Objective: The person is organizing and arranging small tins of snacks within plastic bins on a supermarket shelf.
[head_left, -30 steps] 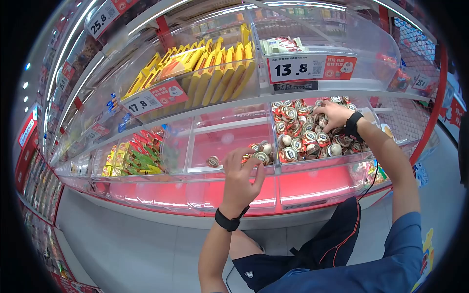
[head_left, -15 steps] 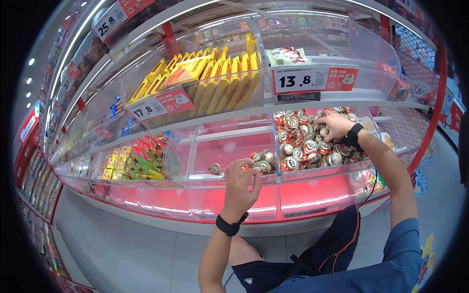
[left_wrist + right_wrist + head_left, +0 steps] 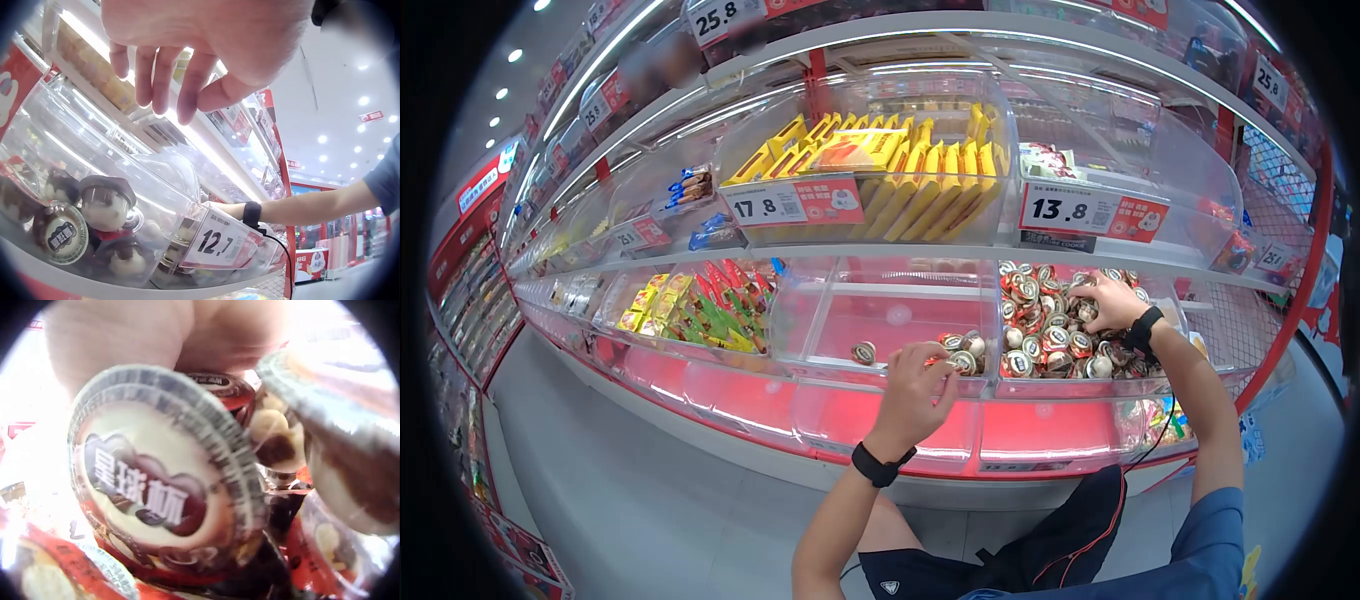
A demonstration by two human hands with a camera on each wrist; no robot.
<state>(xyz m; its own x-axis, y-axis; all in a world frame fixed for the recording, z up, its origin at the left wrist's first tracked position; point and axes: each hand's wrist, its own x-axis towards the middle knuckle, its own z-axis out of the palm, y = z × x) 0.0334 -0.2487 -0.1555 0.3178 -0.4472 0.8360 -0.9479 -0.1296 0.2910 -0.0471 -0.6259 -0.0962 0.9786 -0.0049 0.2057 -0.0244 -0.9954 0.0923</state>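
In the head view, small round lidded cups [image 3: 1055, 340] fill a clear bin at the right. My right hand [image 3: 1112, 305] reaches down among them, fingers bent around the cups' tops; whether it grips one is hidden. The right wrist view has this hand [image 3: 169, 331] at the top, behind a large cup lid [image 3: 147, 481]. My left hand [image 3: 915, 395] hovers at the front edge of the neighbouring bin, which holds a few cups [image 3: 965, 352]. In the left wrist view that hand's [image 3: 206, 50] fingers hang loosely bent, holding nothing, above and beside cups [image 3: 62, 234] behind clear plastic.
Yellow packets [image 3: 930, 185] stand in an upper bin above a price label [image 3: 785, 203]. Colourful packets [image 3: 720, 310] lie in a bin to the left. A clear divider [image 3: 990, 325] separates the two cup bins. Red mesh edging [image 3: 1295, 310] bounds the right side.
The head view has shifted, so the shelves now sit lower and further right in it. Both hands keep nearly the same places over their bins.
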